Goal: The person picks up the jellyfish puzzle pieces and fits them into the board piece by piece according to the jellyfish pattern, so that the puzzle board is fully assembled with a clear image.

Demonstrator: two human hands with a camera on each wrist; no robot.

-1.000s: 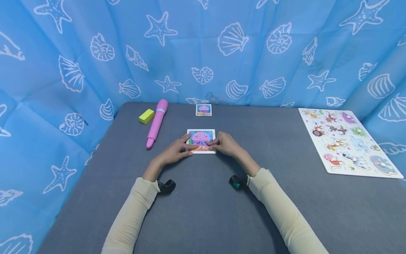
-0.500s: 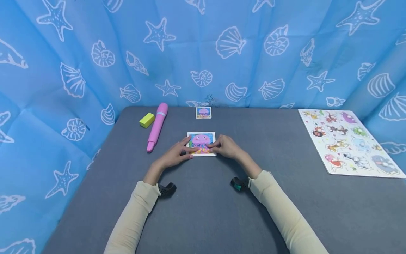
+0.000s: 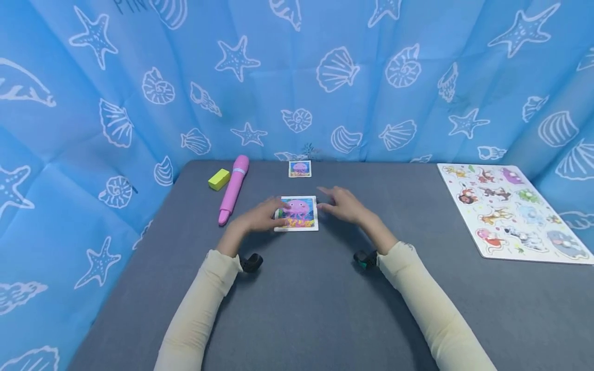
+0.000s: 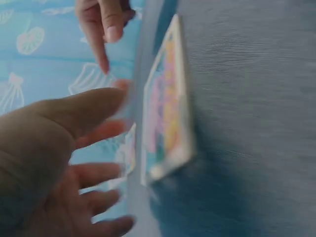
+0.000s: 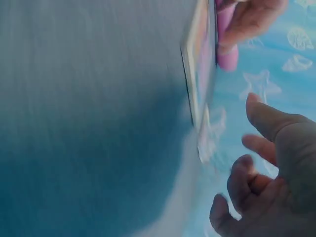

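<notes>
A square, white-framed jellyfish puzzle (image 3: 299, 219) lies flat on the grey table, its pink jellyfish picture filled in. My left hand (image 3: 262, 216) hovers over its left side with fingers spread; in the left wrist view a gap shows between the fingers (image 4: 98, 173) and the puzzle (image 4: 165, 108). Off the puzzle's right edge, my right hand (image 3: 345, 206) is raised with loosely bent fingers and holds nothing. The right wrist view shows that hand (image 5: 276, 168) apart from the puzzle's edge (image 5: 191, 84). A small card (image 3: 299, 169) with the same jellyfish picture lies farther back.
A pink microphone-shaped stick (image 3: 233, 189) and a yellow block (image 3: 219, 179) lie at the back left. On the right sits a white board (image 3: 515, 214) with several animal pieces. A blue shell-patterned curtain (image 3: 297, 82) hangs along the table's back edge.
Both hands have come off the puzzle: the right has drawn away to the right with its fingers spread, and the left has lifted and opened. The puzzle stays on the table.
</notes>
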